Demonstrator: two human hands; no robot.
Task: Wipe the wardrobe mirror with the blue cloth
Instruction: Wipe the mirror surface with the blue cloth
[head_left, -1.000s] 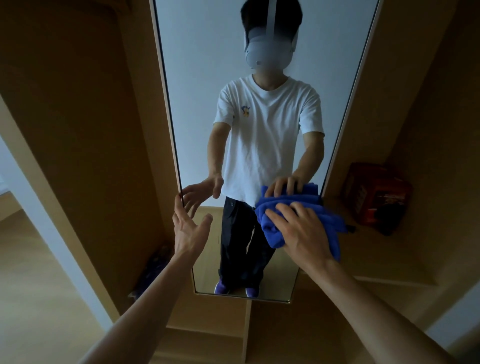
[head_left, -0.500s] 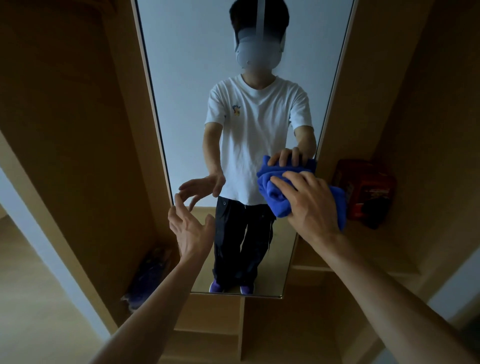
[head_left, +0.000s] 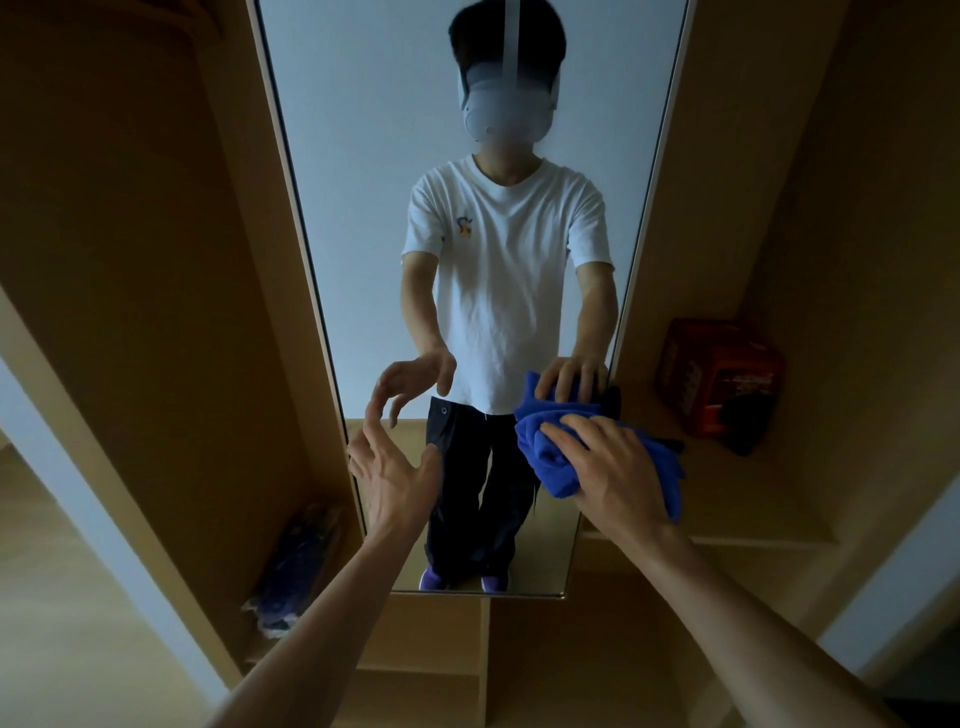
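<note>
right hand (head_left: 618, 467), fingers curled over the bunched blue cloth (head_left: 545, 457), presses it to the wardrobe mirror (head_left: 363, 208) near its lower right edge, lower down the glass than half a second earlier. left hand (head_left: 395, 467) holds nothing, fingers still loosely spread, just beside the mirror's left edge.

Light is dim and brownish, with the wooden wardrobe panels (head_left: 130, 260) sunk in deep shadow while the mirror (head_left: 363, 156) gives back a pale, even brightness, straight edges splay outward from wide-angle distortion, and the dark bundle (head_left: 296, 561) at lower left looks soft and murky.
</note>
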